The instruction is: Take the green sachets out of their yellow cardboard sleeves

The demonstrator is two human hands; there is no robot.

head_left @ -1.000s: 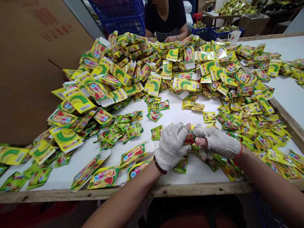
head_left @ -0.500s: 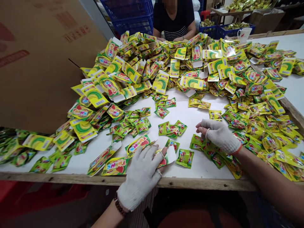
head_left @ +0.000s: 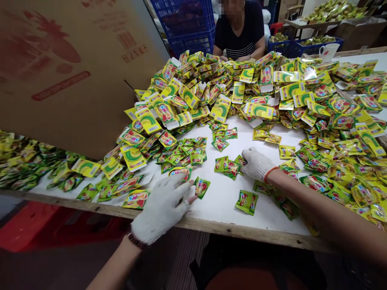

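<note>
My left hand (head_left: 165, 203), in a white fingerless glove, reaches over the table's front edge with its fingers bent. At its thumb and fingertips is a small green packet (head_left: 202, 187), seemingly pinched; the palm side is hidden. Beside and partly under this hand lie yellow-green boxes with a melon picture, one box (head_left: 136, 199) left of it and another box (head_left: 181, 173) beyond it. My right hand (head_left: 256, 163), gloved too, closes on a green packet (head_left: 239, 162) at the right of a small packet group (head_left: 225, 166). A single green packet (head_left: 246, 202) lies between the hands, nearer the edge.
Boxes heap (head_left: 220, 108) across the table, with yellow packets (head_left: 350, 169) spread at the right. A big cardboard carton (head_left: 75, 92) stands at the left. Across the table sits a person (head_left: 242, 32) in a dark top, near stacked blue crates (head_left: 187, 24).
My left hand has moved left, and a green packet shifted with it; the white-flapped box it held is out of sight. My right hand moved left from the loose packets to the small group.
</note>
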